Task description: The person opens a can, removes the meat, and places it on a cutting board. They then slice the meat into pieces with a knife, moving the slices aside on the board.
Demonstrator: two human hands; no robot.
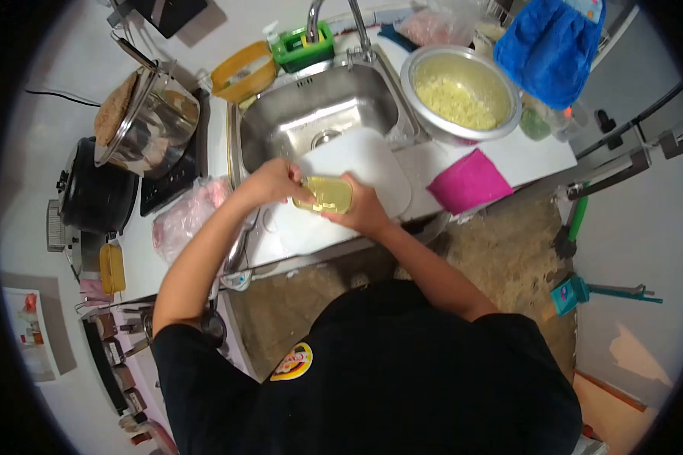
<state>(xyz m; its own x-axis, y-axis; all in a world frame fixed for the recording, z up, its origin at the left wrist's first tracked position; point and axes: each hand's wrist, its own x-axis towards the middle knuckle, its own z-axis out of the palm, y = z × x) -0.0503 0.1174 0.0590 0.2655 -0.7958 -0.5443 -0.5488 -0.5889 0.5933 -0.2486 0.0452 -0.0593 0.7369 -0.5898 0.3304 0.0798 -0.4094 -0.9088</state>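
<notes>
A gold-coloured rectangular tin (330, 195) is held over the white cutting board (379, 163), its flat metal face turned up toward me. My right hand (362, 208) wraps round the tin's right side. At the tin's left edge, my left hand (273, 183) has its fingers curled and pressed against the rim; whether they grip a tab there is too small to tell. The board lies partly over the near side of the steel sink (319, 114).
A metal bowl of pale yellow shredded food (463, 95) stands right of the sink, behind a pink cloth (470, 182) at the counter edge. Left are a plastic bag (193, 216), a steel pot (155, 125) and a black cooker (95, 189). A yellow basket (243, 72) sits behind the sink.
</notes>
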